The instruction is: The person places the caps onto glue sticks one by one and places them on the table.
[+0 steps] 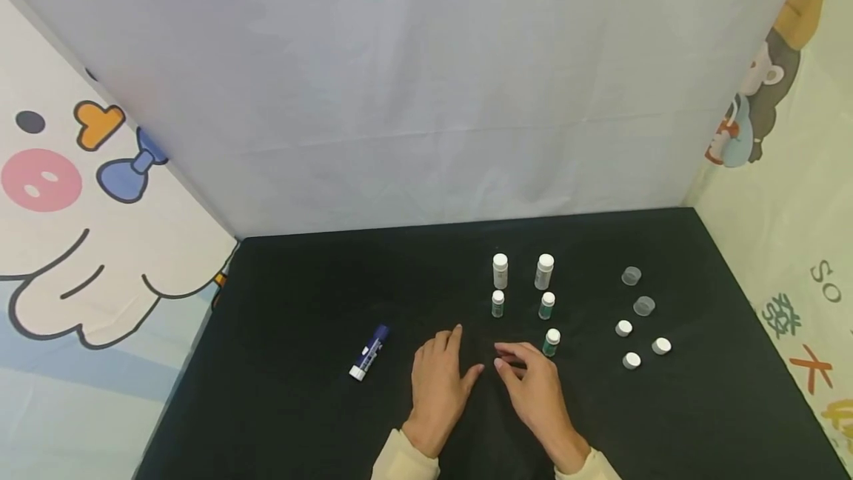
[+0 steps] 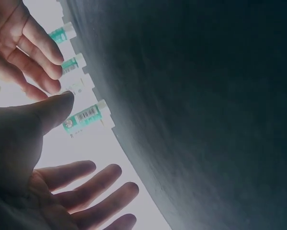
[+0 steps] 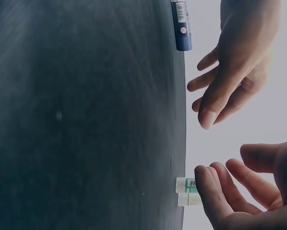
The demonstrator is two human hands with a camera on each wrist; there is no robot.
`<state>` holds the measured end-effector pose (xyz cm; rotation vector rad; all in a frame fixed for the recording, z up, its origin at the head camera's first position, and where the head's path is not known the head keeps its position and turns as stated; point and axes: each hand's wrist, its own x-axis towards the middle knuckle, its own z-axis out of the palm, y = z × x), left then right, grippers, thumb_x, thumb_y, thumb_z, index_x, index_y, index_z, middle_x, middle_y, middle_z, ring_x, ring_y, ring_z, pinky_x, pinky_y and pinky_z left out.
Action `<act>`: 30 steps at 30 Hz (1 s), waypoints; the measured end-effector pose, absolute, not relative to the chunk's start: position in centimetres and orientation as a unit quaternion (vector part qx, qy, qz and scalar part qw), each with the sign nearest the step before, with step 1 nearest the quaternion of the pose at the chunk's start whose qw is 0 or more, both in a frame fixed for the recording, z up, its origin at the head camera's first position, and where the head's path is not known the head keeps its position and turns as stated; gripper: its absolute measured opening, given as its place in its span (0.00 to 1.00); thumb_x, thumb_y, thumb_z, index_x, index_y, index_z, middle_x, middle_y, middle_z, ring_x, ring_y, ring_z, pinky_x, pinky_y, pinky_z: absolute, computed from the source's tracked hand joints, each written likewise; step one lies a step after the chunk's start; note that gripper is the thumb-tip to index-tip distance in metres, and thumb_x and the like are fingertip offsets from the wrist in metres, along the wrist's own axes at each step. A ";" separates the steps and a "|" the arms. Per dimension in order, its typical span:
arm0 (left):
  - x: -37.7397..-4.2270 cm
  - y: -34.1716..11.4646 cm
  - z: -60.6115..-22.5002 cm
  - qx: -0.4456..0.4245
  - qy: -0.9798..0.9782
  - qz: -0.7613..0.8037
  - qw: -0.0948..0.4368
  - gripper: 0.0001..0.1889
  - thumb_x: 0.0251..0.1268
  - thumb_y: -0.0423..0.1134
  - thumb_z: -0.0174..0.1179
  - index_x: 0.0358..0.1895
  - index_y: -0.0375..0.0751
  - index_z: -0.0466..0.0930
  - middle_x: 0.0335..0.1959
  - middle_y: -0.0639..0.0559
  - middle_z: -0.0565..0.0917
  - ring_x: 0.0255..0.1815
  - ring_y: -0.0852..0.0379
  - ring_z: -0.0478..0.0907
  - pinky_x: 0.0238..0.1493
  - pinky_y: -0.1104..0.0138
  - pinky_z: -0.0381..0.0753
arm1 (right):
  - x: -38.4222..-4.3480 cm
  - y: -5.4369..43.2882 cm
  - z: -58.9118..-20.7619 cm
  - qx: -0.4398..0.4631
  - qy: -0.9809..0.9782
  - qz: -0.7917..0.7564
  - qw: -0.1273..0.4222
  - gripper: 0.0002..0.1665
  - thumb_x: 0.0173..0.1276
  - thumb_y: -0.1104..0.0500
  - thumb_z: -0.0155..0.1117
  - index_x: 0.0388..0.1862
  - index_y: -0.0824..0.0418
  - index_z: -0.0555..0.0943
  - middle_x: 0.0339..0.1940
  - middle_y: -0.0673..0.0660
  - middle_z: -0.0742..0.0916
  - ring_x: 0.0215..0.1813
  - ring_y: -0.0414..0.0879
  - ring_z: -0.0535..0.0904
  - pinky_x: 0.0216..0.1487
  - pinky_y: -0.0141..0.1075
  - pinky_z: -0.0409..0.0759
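My left hand is over the black table, fingers spread and thumb out, holding nothing. Facing it across a small gap, my right hand has loosely bent fingers, also with nothing between them. Just beyond the right hand's knuckles stands a small green-labelled bottle with a white cap. Two similar green-labelled bottles, one on the left and one on the right, stand farther back. To the left of my left hand lies a dark blue tube with a white end, resembling a glue stick.
Behind the green bottles stand two taller white bottles, left and right. At the right are two clear small cups, a rear one and a nearer one, and three white cap-like pieces. A pale cloth wall rises behind.
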<state>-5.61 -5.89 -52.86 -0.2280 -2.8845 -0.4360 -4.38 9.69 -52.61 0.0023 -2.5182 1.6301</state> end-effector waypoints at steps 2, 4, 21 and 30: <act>-5.5 -5.7 -52.9 -0.079 -0.980 -0.154 0.102 0.37 0.56 0.51 0.81 0.66 0.35 0.81 0.56 0.42 0.86 0.56 0.43 0.84 0.60 0.49 0.81 | -4.3 9.9 -52.6 -0.001 -0.840 0.538 0.072 0.13 0.67 0.74 0.71 0.49 0.70 0.89 0.46 0.60 0.91 0.47 0.56 0.90 0.48 0.43 0.89; -5.4 -5.6 -52.9 -0.082 -0.979 -0.160 0.099 0.37 0.56 0.51 0.81 0.66 0.35 0.81 0.56 0.42 0.86 0.55 0.44 0.85 0.59 0.50 0.81 | -4.2 10.1 -52.5 -0.001 -0.841 0.536 0.073 0.13 0.66 0.74 0.72 0.49 0.70 0.89 0.46 0.60 0.91 0.47 0.56 0.90 0.48 0.43 0.89; -5.2 -3.9 -52.7 -0.097 -0.977 -0.170 0.083 0.37 0.57 0.52 0.80 0.66 0.37 0.81 0.55 0.45 0.86 0.55 0.46 0.84 0.58 0.52 0.81 | -3.2 12.1 -52.0 -0.023 -0.855 0.514 0.066 0.12 0.67 0.73 0.72 0.48 0.68 0.90 0.46 0.61 0.91 0.47 0.56 0.90 0.47 0.45 0.89; -5.2 -3.2 -52.5 -0.107 -0.976 -0.171 0.080 0.36 0.58 0.53 0.79 0.67 0.38 0.81 0.55 0.45 0.86 0.55 0.47 0.84 0.59 0.52 0.81 | -3.0 13.6 -51.7 -0.047 -0.864 0.497 0.059 0.09 0.69 0.71 0.72 0.47 0.67 0.90 0.45 0.61 0.91 0.47 0.55 0.90 0.47 0.45 0.89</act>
